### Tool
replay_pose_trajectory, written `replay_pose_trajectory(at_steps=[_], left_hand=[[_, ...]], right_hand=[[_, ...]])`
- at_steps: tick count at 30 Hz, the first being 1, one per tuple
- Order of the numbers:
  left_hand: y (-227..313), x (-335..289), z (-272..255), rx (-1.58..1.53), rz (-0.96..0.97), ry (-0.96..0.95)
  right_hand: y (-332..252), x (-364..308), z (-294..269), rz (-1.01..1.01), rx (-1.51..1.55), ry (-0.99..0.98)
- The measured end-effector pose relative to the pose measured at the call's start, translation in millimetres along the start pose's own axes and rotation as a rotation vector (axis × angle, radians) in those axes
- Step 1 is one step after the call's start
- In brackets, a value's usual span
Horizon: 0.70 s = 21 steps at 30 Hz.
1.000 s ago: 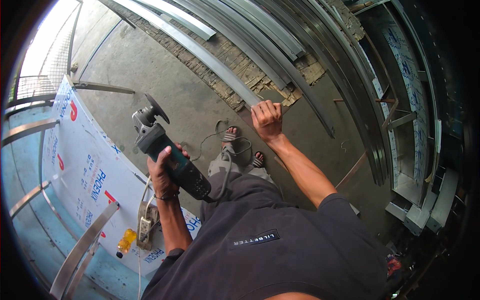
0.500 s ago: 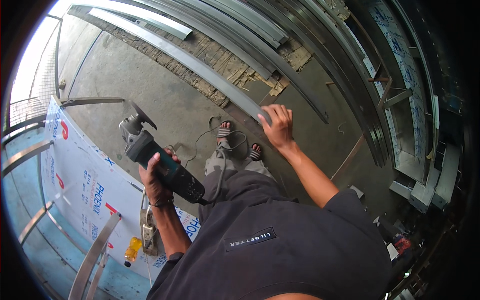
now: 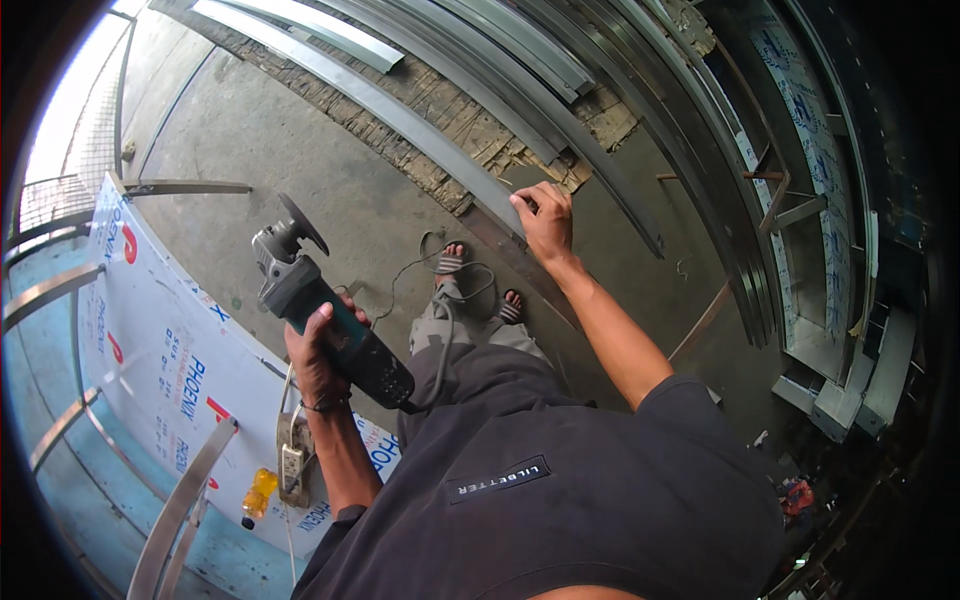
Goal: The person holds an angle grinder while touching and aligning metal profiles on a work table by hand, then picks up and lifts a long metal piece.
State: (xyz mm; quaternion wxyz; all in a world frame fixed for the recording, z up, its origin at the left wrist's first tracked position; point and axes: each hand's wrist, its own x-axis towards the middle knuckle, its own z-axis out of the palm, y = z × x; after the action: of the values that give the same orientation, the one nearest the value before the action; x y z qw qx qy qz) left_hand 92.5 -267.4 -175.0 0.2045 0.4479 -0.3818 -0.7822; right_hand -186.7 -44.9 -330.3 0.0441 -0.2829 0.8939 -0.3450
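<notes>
My left hand is closed around the dark body of an angle grinder, holding it at my left side with its disc raised and pointing away from me. The grinder's cord hangs from its rear end past my legs to the floor. Ahead of me, my right hand has its fingers curled in a pinch at the near end of a long grey metal bar. The bar lies along the edge of a worn wooden board; my fingers partly cover its tip.
More long metal profiles lie across the board and to its right. At left, a film-covered sheet rests on a metal frame, with a power strip and a yellow bottle. Loose cord loops around my sandalled feet.
My right hand has shifted slightly up along the bar's near end, its fingers now more tightly curled. The grinder has moved a little to the right in view, still in my left hand.
</notes>
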Motion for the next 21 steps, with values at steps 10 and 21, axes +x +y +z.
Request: replay_pose_trajectory(at_steps=[10,21], left_hand=[[-2,3,-15,0.016,-0.016,-0.001],[4,1,-22,-0.007,-0.023,0.07]], right_hand=[[-44,72,32,-0.144,-0.074,0.042],[-74,112,45,-0.178,-0.113,-0.009]])
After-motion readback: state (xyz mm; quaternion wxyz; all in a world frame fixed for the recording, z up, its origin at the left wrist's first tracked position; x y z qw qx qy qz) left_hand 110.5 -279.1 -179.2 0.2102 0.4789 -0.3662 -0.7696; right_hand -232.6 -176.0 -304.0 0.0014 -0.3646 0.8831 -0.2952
